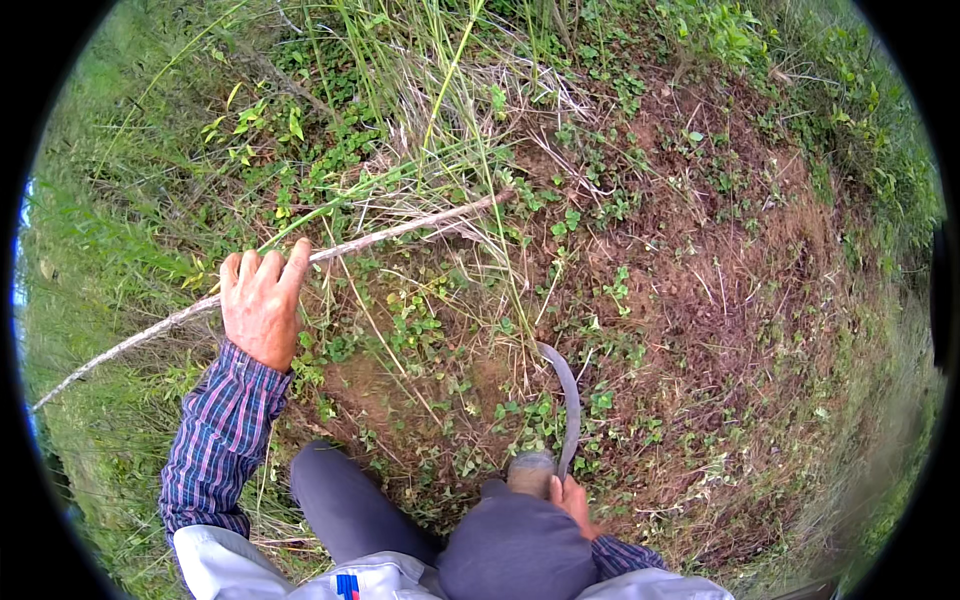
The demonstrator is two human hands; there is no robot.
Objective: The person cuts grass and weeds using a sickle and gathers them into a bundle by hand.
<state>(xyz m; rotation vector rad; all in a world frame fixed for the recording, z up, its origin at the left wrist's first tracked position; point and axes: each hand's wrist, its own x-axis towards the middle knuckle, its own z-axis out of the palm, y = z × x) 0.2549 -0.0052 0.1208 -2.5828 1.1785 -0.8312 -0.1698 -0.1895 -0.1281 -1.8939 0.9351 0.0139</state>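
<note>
My left hand, at the left, is closed around a long, thin dry branch that slants from the lower left up to the middle of the view. A green stem also runs up from beside its fingers. Low in the middle, my right hand holds a sickle; its curved metal blade points up and bends left at the tip, over the ground. The handle is mostly hidden by my hand and knee. Long grass stalks reach down to near the blade tip.
A clump of tall green and dry grass stands at the top middle. Reddish-brown soil with cut plant bits spreads to the right. Dense weeds grow at the left and upper right. My shoe is beside the sickle.
</note>
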